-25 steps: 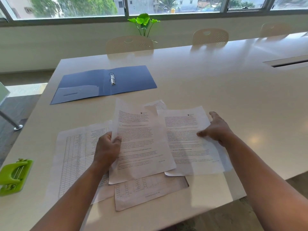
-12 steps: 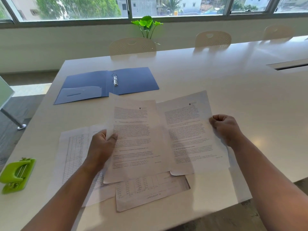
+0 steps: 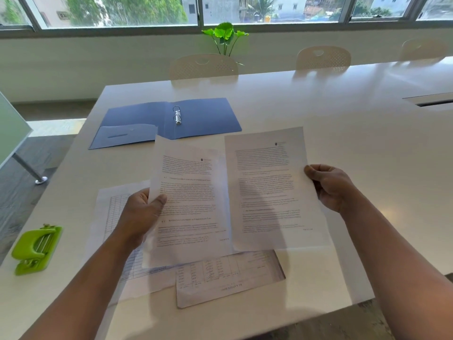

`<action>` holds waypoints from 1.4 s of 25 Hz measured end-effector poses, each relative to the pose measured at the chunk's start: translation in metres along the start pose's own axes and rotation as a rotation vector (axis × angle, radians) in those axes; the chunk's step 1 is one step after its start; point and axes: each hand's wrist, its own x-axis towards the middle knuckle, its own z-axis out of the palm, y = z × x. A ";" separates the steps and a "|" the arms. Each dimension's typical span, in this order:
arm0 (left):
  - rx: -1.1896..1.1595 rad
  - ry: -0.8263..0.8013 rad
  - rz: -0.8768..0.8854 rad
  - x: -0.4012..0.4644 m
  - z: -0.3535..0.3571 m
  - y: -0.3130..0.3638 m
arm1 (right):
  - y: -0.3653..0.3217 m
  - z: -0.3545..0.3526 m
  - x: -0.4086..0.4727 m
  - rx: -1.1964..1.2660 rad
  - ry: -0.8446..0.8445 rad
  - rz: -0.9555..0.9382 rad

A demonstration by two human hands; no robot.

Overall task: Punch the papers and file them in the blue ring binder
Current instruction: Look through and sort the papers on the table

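Observation:
Two printed text sheets are lifted off the white table (image 3: 331,119). My left hand (image 3: 141,214) pinches the left sheet (image 3: 188,204) by its left edge. The right sheet (image 3: 269,190) is pinched at its right edge by my right hand (image 3: 331,187). Under them lie two table-printed sheets: one on the left (image 3: 110,212) and one near the front edge (image 3: 232,278). The blue ring binder (image 3: 203,116) lies open and flat farther back, its metal rings (image 3: 177,115) in the middle. A green hole punch (image 3: 35,249) sits at the table's left edge.
Beige chairs (image 3: 203,66) stand along the far side of the table, with a green plant (image 3: 225,35) behind them under the windows. A cable slot (image 3: 434,101) is set into the table at the right. The left table edge drops to the floor.
Both hands have lifted their text sheets off the table and raised them. The right sheet, first pressed flat, is now pinched and held higher. The view has tilted slightly.

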 end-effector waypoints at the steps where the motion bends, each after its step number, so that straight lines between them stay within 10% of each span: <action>1: -0.007 -0.003 -0.004 0.000 0.001 -0.001 | 0.001 0.006 -0.001 0.015 -0.029 0.021; 10: 0.194 0.031 0.044 -0.007 0.012 -0.007 | 0.010 0.059 -0.008 -0.065 -0.033 0.111; 35: -0.144 0.060 -0.036 -0.007 0.015 0.003 | 0.022 0.112 -0.024 -0.112 -0.342 0.129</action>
